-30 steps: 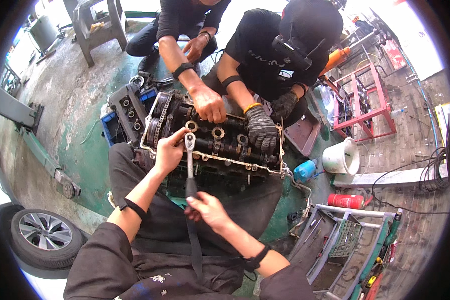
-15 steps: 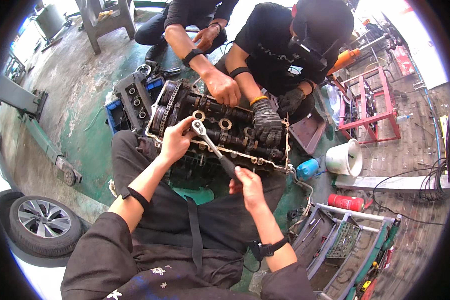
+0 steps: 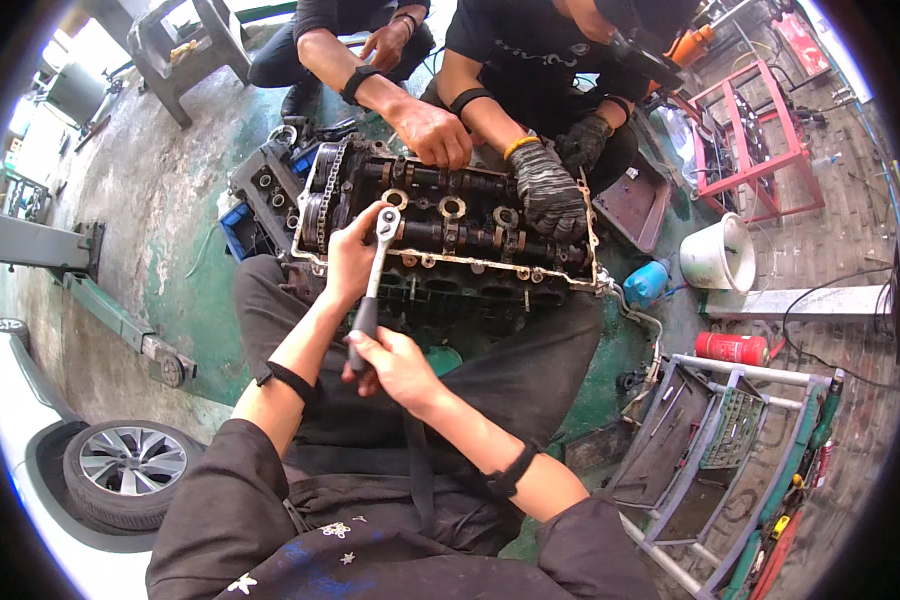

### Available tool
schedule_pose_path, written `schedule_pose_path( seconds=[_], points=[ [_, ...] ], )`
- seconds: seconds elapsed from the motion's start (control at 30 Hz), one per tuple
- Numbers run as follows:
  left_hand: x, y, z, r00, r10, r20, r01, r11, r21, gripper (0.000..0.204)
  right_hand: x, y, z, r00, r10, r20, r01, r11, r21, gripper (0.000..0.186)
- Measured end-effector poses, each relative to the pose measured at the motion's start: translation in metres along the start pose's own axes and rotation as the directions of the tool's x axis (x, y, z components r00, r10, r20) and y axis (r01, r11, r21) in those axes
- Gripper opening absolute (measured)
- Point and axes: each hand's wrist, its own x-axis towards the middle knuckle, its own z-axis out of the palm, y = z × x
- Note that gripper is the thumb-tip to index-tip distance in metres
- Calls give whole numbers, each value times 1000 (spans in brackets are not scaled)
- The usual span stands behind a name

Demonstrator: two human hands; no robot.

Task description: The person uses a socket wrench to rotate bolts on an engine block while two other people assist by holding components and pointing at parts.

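Observation:
A ratchet wrench with a chrome head and black grip lies across the near left part of an open engine cylinder head. My left hand is closed at the ratchet's head, its fingertips partly hidden behind it. Wrapped round the black grip, nearer my lap, is my right hand. Dark camshafts run along the engine part, with a timing chain at its left end. Whatever sits under the ratchet's head is hidden.
Opposite me, one co-worker's bare hand and another's gloved hand are over the engine. A valve cover lies left; a tray, white bucket, fire extinguisher and tool cart stand right.
My right hand has swung the ratchet's grip leftward and toward me, while my left hand stays at its head. The gloved hand remains on the engine's right side. The whole view has shifted slightly.

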Motion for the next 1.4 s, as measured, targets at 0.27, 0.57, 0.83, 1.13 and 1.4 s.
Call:
schedule_pose_path(
  seconds=[0.27, 0.57, 0.83, 1.13, 1.4],
  points=[
    [-1, -7, 0, 996, -86, -10, 85, 993, -79, 36, -41, -32, -92, 876, -117, -467, 92, 993, -76, 22],
    [-3, -10, -1, 989, -148, 18, 149, 983, -108, 33, -31, -13, -91, 830, -136, -540, 173, 985, 18, 25],
    [-4, -6, 5, 994, -24, -109, 11, 994, -113, 35, -25, 15, -8, 986, 20, -165, -24, 999, -23, 30],
    [-3, -3, 1, 998, 44, -38, -44, 999, -6, 37, -27, 15, -23, 987, 68, -149, -85, 990, -110, 24],
    [-4, 6, -7, 999, -44, -18, 44, 999, 12, 35, -45, -27, -121, 843, -80, -532, 93, 996, -2, 20]
  ],
)
